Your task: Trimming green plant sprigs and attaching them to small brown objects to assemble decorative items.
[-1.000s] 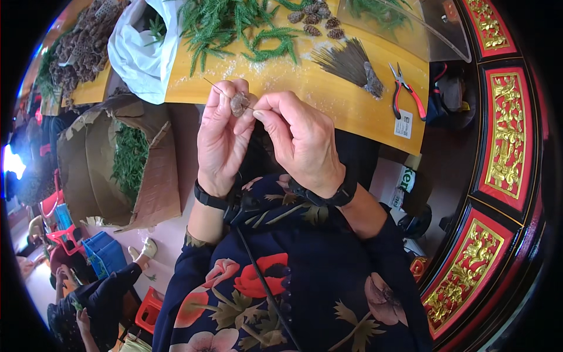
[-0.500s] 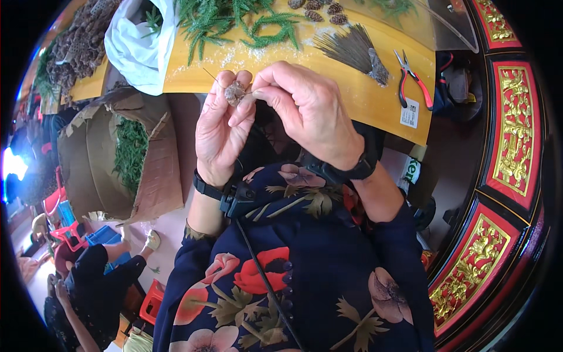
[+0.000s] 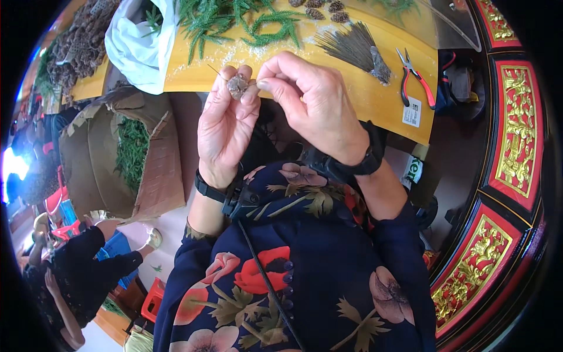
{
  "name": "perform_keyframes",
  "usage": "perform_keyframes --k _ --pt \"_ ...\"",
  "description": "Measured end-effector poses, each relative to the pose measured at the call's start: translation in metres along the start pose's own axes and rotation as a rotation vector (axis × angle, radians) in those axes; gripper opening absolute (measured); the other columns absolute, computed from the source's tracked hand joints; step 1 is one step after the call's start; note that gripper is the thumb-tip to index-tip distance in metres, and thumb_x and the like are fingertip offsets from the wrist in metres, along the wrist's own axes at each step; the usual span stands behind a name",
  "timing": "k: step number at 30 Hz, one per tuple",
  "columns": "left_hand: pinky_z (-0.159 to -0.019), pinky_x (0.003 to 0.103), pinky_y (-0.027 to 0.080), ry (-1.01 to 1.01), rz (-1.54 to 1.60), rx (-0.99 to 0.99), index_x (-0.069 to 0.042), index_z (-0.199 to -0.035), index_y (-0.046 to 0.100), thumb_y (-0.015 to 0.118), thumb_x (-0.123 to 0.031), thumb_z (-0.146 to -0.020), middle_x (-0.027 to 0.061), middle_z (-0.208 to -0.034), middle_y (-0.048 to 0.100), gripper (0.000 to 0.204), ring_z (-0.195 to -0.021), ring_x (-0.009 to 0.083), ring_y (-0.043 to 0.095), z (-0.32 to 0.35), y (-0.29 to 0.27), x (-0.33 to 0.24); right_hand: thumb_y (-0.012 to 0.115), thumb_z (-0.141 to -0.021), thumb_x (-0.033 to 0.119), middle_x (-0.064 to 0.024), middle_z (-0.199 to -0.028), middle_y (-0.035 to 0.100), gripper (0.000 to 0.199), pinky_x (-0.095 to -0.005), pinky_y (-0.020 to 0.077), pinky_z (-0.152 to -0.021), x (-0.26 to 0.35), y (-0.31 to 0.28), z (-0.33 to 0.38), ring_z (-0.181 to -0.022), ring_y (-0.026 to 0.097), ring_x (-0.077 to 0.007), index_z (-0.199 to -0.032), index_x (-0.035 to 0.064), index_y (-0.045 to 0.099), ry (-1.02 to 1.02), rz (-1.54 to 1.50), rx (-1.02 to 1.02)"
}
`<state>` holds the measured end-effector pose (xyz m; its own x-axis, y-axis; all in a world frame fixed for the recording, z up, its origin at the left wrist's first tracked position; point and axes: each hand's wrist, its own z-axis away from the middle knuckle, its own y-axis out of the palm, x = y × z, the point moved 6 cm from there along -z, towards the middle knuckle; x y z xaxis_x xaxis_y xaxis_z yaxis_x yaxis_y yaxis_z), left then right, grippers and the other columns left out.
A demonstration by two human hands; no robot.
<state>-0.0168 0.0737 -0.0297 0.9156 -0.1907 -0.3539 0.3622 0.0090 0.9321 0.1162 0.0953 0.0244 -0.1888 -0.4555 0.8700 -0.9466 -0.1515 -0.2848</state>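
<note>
Just past the front edge of the table, my left hand [image 3: 223, 132] pinches a small brown pine cone [image 3: 237, 87] between thumb and fingertips. A thin brown wire [image 3: 214, 69] sticks out on the cone's left side. My right hand [image 3: 322, 108] has its thumb and forefinger pinched together just right of the cone, at the wire's other end. How the wire runs around the cone is too small to tell. A bundle of similar thin brown wires [image 3: 349, 50], wrapped at one end, lies on the yellow table [image 3: 264, 67], and beside it rest red-handled pliers [image 3: 416, 82].
Green artificial sprigs [image 3: 205, 26], several pine cones [image 3: 315, 13] and white crumbs lie at the table's back. A white bag [image 3: 138, 56] hangs at the left edge. Below it stands a cardboard box [image 3: 91, 161] holding greenery. Another person [image 3: 76, 276] is at lower left; carved red-gold panels line the right.
My right hand has moved slightly up and right, drawing a little away from the cone. The cone has shifted a bit down and right. The person at lower left has shifted.
</note>
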Motion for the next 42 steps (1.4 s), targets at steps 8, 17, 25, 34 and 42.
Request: perform_keyframes --k 8,17,25,34,42 --pt "-0.069 0.023 0.042 -0.096 -0.011 0.144 -0.004 -0.115 0.051 0.053 -0.011 -0.095 0.0104 -0.113 0.053 0.021 -0.080 0.0152 0.045 0.001 0.004 0.005 0.062 -0.085 0.000 -0.0074 -0.068 0.059 0.004 -0.0252 0.0450 -0.056 0.009 -0.017 -0.017 -0.058 0.055 -0.0135 -0.088 0.0002 0.059 -0.161 0.031 0.102" --pt "-0.071 0.024 0.043 0.113 -0.151 -0.029 -0.004 -0.117 0.051 0.051 -0.010 -0.096 0.0098 -0.113 0.053 0.022 -0.084 0.0149 0.048 -0.004 0.002 -0.002 0.062 -0.085 0.002 -0.0073 -0.067 0.061 0.005 -0.0260 0.0449 -0.055 -0.003 0.005 0.003 -0.057 0.057 -0.0128 -0.088 0.0006 0.059 0.117 -0.027 0.057" --pt "-0.074 0.026 0.044 -0.119 0.076 -0.040 -0.001 -0.115 0.052 0.049 -0.010 -0.097 0.0108 -0.112 0.054 0.021 -0.089 0.0161 0.051 -0.004 -0.006 0.007 0.061 -0.084 0.002 -0.0107 -0.069 0.063 0.004 -0.0292 0.0469 -0.056 -0.002 -0.002 0.002 -0.058 0.062 -0.0195 -0.088 0.0005 0.059 0.098 0.051 0.043" --pt "-0.072 0.026 0.045 -0.189 0.141 -0.221 0.004 -0.113 0.053 0.047 -0.010 -0.098 0.0126 -0.106 0.057 0.022 -0.082 0.0176 0.052 -0.004 -0.018 0.007 0.061 -0.084 0.002 -0.0131 -0.073 0.065 0.005 -0.0307 0.0489 -0.058 -0.011 0.003 0.008 -0.064 0.065 -0.0262 -0.087 0.0005 0.059 0.174 0.103 0.037" --pt "-0.070 0.026 0.045 -0.298 0.181 -0.257 0.004 -0.113 0.053 0.048 -0.010 -0.097 0.0125 -0.101 0.057 0.021 -0.076 0.0183 0.050 -0.003 -0.020 0.011 0.060 -0.083 0.001 -0.0130 -0.072 0.064 0.005 -0.0308 0.0487 -0.057 -0.009 -0.001 0.008 -0.063 0.064 -0.0254 -0.088 0.0006 0.060 0.116 0.119 0.040"
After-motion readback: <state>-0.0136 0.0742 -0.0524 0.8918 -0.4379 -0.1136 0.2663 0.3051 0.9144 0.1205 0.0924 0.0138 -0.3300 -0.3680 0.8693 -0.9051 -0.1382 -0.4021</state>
